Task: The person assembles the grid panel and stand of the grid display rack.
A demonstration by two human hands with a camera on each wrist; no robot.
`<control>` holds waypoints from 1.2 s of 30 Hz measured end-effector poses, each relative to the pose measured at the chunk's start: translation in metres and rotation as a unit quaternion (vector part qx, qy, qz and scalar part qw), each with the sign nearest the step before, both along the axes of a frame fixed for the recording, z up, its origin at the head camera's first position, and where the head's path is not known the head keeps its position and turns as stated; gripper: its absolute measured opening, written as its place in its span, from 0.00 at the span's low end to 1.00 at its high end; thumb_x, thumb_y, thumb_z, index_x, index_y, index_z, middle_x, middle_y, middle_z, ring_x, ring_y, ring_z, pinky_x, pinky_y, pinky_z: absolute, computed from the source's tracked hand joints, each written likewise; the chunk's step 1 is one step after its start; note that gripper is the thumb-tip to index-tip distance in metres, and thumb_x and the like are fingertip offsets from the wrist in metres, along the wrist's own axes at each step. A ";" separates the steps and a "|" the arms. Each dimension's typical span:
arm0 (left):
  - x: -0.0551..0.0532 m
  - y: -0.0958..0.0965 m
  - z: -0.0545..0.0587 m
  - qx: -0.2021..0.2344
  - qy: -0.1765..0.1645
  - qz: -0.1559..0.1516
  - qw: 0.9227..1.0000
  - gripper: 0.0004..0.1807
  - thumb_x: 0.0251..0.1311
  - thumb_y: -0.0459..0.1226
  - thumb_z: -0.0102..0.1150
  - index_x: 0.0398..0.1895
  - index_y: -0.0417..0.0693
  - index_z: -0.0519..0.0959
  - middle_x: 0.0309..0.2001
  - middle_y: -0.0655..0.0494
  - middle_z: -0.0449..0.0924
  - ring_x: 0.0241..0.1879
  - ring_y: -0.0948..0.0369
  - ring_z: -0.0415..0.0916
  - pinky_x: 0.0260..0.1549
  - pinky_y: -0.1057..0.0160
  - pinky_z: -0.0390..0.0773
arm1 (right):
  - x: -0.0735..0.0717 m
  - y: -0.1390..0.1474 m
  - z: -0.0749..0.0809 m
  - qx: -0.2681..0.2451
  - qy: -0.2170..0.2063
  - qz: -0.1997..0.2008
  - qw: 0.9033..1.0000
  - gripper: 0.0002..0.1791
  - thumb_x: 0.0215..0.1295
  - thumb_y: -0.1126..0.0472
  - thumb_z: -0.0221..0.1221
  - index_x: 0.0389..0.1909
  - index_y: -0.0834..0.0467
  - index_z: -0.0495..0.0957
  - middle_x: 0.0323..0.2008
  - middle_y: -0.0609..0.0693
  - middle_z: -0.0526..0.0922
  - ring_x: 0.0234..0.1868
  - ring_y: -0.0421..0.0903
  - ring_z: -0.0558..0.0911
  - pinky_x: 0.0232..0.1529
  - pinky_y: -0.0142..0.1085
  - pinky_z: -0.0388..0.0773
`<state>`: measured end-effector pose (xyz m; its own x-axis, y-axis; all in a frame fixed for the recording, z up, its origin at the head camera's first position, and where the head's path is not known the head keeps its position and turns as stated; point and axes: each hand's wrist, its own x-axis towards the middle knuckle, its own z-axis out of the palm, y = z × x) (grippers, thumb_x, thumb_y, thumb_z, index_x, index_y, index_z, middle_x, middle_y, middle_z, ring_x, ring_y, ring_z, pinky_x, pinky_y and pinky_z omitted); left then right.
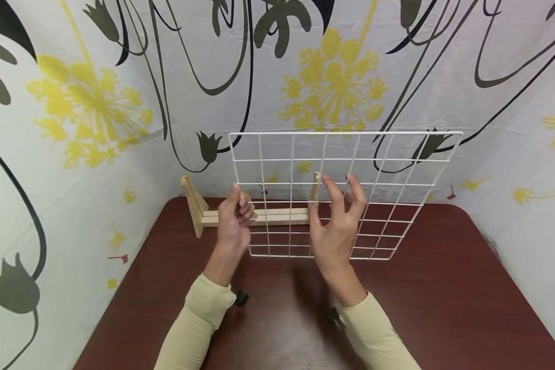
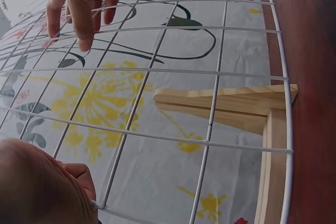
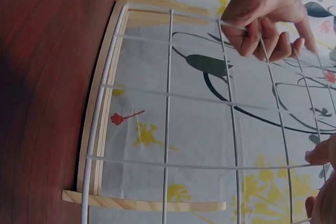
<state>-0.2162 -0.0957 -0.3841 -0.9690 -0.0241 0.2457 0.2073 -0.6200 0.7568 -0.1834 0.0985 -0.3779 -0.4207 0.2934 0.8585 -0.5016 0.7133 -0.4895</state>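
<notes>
A white wire grid panel (image 1: 342, 133) is held up, tilted, above the table. My left hand (image 1: 233, 221) grips its left edge, with the fingers curled round the wire. My right hand (image 1: 336, 226) is at the middle of the grid, its fingers spread and loosely bent, the fingertips at the wires. Behind the panel stands a pale wooden frame (image 1: 210, 218) with a long double rail and an upright at each end. The right upright (image 1: 314, 187) shows through the grid. In the left wrist view, the panel's lower wire (image 2: 288, 150) crosses in front of the wooden frame.
The dark red-brown table (image 1: 277, 308) reaches back to a white fabric backdrop (image 1: 268, 103) printed with yellow flowers and grey-green stems. The backdrop also hangs along both sides. The wooden frame stands near the table's back edge.
</notes>
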 end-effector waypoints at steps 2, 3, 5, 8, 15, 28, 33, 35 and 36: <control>0.001 0.001 -0.002 -0.002 0.003 0.005 1.000 0.27 0.60 0.58 0.57 0.16 0.51 0.65 0.17 0.63 0.57 0.16 0.65 0.45 0.19 0.64 0.40 | -0.002 0.001 0.000 -0.008 0.005 0.001 1.000 0.29 0.52 0.63 0.68 0.58 0.46 0.77 0.68 0.53 0.62 0.63 0.49 0.69 0.55 0.39 0.69; 0.002 0.001 -0.003 -0.004 0.006 0.009 1.000 0.27 0.61 0.58 0.57 0.16 0.50 0.65 0.17 0.63 0.57 0.16 0.64 0.45 0.19 0.63 0.41 | -0.002 0.002 -0.001 -0.010 0.007 0.004 1.000 0.29 0.51 0.63 0.69 0.57 0.46 0.77 0.67 0.53 0.63 0.60 0.49 0.71 0.54 0.38 0.70; 0.003 0.002 -0.005 -0.005 0.021 0.017 1.000 0.26 0.63 0.57 0.55 0.16 0.50 0.66 0.17 0.62 0.58 0.16 0.63 0.45 0.19 0.64 0.41 | -0.003 0.003 -0.001 -0.014 0.006 0.009 1.000 0.28 0.51 0.64 0.68 0.56 0.47 0.78 0.66 0.53 0.63 0.53 0.49 0.74 0.50 0.35 0.71; 0.004 0.003 -0.008 -0.004 0.042 0.022 0.999 0.26 0.66 0.56 0.51 0.18 0.49 0.68 0.18 0.61 0.60 0.16 0.62 0.45 0.18 0.66 0.44 | -0.005 0.004 -0.001 -0.023 0.003 0.017 1.000 0.27 0.50 0.65 0.68 0.54 0.49 0.78 0.63 0.54 0.64 0.44 0.48 0.76 0.47 0.32 0.73; 0.002 -0.009 -0.011 -0.076 0.093 -0.004 0.993 0.33 0.71 0.59 0.36 0.28 0.44 0.81 0.23 0.58 0.79 0.15 0.62 0.62 0.16 0.67 0.64 | -0.008 0.010 0.000 -0.042 0.003 0.018 0.999 0.27 0.44 0.70 0.64 0.50 0.55 0.76 0.60 0.56 0.63 0.42 0.46 0.77 0.44 0.33 0.74; -0.017 -0.079 0.008 -0.281 0.228 0.387 0.848 0.16 0.68 0.34 0.45 0.48 0.33 0.80 0.47 0.37 0.82 0.51 0.53 0.78 0.56 0.61 0.72 | -0.007 0.017 0.004 -0.044 -0.003 0.015 0.999 0.26 0.45 0.69 0.65 0.50 0.55 0.77 0.59 0.56 0.63 0.41 0.47 0.79 0.42 0.31 0.74; -0.024 -0.114 -0.002 -0.337 0.129 0.444 0.820 0.18 0.66 0.37 0.55 0.57 0.42 0.76 0.57 0.46 0.78 0.61 0.54 0.72 0.61 0.50 0.69 | -0.005 0.020 0.004 -0.052 -0.009 0.019 0.998 0.26 0.45 0.69 0.67 0.50 0.54 0.77 0.58 0.56 0.63 0.41 0.50 0.80 0.40 0.30 0.73; -0.024 -0.127 -0.008 -0.346 0.083 0.429 0.830 0.22 0.65 0.41 0.58 0.61 0.44 0.73 0.59 0.46 0.76 0.63 0.54 0.71 0.61 0.45 0.69 | -0.005 0.022 0.004 -0.051 -0.011 0.015 0.999 0.26 0.45 0.69 0.68 0.50 0.54 0.77 0.58 0.56 0.63 0.40 0.49 0.80 0.40 0.29 0.73; -0.024 -0.132 -0.011 -0.348 0.061 0.413 0.840 0.25 0.64 0.42 0.58 0.63 0.45 0.71 0.61 0.46 0.75 0.64 0.53 0.70 0.62 0.44 0.69 | -0.004 0.022 0.004 -0.049 -0.011 0.013 0.999 0.26 0.45 0.69 0.68 0.50 0.54 0.77 0.57 0.57 0.63 0.40 0.49 0.80 0.41 0.30 0.74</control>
